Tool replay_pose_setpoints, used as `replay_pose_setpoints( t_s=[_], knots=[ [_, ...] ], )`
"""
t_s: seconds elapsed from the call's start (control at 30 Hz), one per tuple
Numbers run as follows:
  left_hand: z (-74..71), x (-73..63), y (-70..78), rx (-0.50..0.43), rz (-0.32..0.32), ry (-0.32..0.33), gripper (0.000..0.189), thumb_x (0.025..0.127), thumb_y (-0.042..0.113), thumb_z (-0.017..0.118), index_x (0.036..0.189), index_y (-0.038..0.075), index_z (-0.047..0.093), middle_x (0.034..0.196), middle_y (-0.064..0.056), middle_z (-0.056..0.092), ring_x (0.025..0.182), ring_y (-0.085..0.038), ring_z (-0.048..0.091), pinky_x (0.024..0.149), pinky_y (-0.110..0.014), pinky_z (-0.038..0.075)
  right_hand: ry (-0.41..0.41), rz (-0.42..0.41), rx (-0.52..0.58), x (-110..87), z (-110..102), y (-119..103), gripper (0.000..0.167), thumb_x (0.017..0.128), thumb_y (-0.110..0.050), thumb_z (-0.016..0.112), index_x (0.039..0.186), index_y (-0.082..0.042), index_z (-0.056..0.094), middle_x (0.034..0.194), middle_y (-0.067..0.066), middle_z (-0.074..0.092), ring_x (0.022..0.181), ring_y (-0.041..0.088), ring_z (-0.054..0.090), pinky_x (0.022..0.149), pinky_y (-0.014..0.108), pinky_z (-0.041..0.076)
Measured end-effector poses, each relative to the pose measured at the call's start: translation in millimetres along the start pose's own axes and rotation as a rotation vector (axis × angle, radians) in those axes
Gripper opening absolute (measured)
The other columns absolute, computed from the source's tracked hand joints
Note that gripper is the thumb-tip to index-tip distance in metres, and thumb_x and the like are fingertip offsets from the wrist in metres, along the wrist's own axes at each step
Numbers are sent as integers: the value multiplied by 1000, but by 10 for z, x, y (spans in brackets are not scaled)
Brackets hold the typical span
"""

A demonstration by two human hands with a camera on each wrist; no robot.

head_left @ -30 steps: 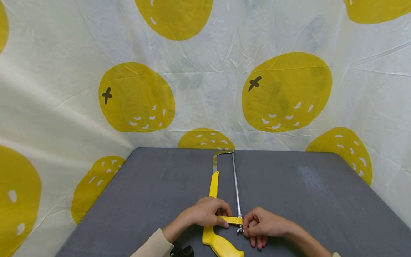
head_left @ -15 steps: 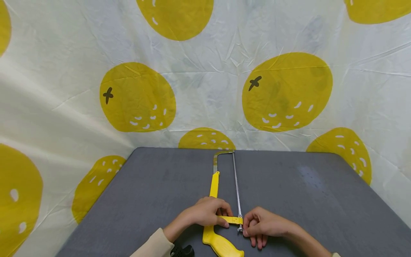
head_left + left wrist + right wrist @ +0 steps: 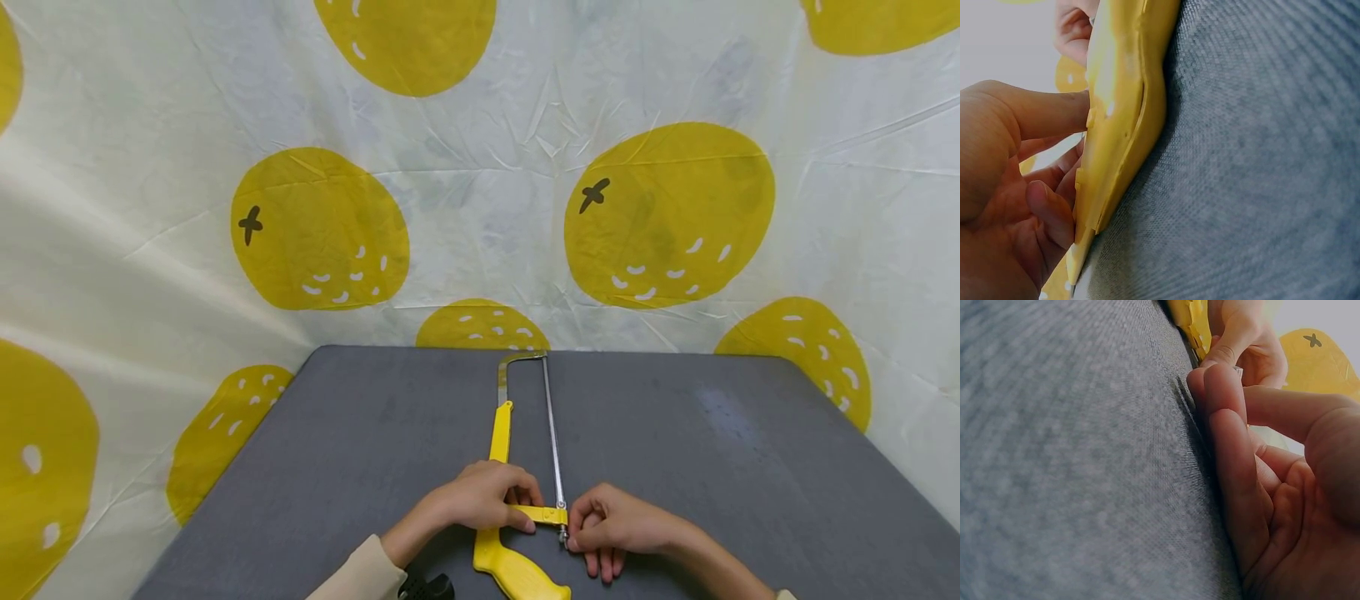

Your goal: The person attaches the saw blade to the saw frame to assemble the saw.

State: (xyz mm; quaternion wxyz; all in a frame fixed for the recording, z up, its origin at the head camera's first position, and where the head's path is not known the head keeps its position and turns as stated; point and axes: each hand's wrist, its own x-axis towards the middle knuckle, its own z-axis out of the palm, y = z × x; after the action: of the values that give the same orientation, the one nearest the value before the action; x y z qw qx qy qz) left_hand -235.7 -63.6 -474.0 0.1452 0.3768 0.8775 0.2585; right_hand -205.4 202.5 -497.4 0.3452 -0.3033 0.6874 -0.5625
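Note:
A hacksaw (image 3: pixel 521 571) with a yellow handle and frame lies on the grey table, its blade (image 3: pixel 553 433) on the right side and its silvery bow at the far end. My left hand (image 3: pixel 491 496) grips the yellow crosspiece (image 3: pixel 546 515) above the handle, thumb on the near side and fingers over the far side. At the blade's near end sits a small metal wing nut (image 3: pixel 563 538). The curled thumb and fingertips of my right hand (image 3: pixel 622 525) pinch it from the right. In the right wrist view those fingertips (image 3: pixel 1225 387) hide most of the nut.
The grey table (image 3: pixel 750 483) runs back to a white curtain (image 3: pixel 480 225) printed with yellow fruit. Part of a black object (image 3: pixel 427 587) shows by the left sleeve (image 3: pixel 363 571) at the near edge.
The wing nut has turned, so its wings show at a different angle and look narrower. Both hands and the hacksaw have kept their places.

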Motion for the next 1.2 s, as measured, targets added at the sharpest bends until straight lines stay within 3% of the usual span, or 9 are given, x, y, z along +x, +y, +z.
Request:
replay_pose_setpoints(
  t_s=[0.2,0.3,0.4,0.53,0.67,0.9,1.2],
  knots=[
    [-4,6,11,18,7,7,15,89,32,82,103,32,76,86,19,67,72,7,57,66,-16,46,11,18,-10,-3,-8,-27,29,96,-12,69,98,17,64,75,51,54,50,0,65,46,17,50],
    [6,8,7,27,10,12,14,89,31,82,102,32,76,86,19,67,71,7,56,65,-17,46,42,48,-22,3,4,-45,33,98,-18,69,95,15,66,63,27,67,49,1,64,45,17,49],
    [11,9,4,21,10,13,14,89,31,83,101,32,76,85,19,67,71,6,57,64,-17,46,59,74,-23,9,12,-50,37,99,-21,68,94,15,66,62,0,70,48,1,64,44,17,48],
    [10,7,4,12,10,11,14,89,31,83,101,32,76,86,19,67,70,6,57,64,-17,46,59,81,-20,8,15,-45,37,100,-21,68,95,16,65,62,-7,69,48,0,64,44,16,48],
    [4,6,9,11,12,12,14,89,30,83,102,31,76,85,19,67,71,6,57,64,-17,46,58,69,-24,7,13,-45,34,99,-19,67,95,15,66,63,-1,70,48,1,64,44,17,49],
    [10,0,2,23,20,15,14,89,31,82,102,31,76,85,19,67,71,7,57,64,-17,46,37,38,-43,-3,17,-48,23,96,-11,60,99,10,69,75,45,62,49,3,66,46,18,50],
    [22,-15,-14,18,25,11,14,90,31,82,102,31,76,86,20,68,71,7,57,64,-17,46,10,13,-35,-6,36,-21,23,94,-7,62,98,16,63,78,52,54,51,2,65,47,16,50]
  ],
)
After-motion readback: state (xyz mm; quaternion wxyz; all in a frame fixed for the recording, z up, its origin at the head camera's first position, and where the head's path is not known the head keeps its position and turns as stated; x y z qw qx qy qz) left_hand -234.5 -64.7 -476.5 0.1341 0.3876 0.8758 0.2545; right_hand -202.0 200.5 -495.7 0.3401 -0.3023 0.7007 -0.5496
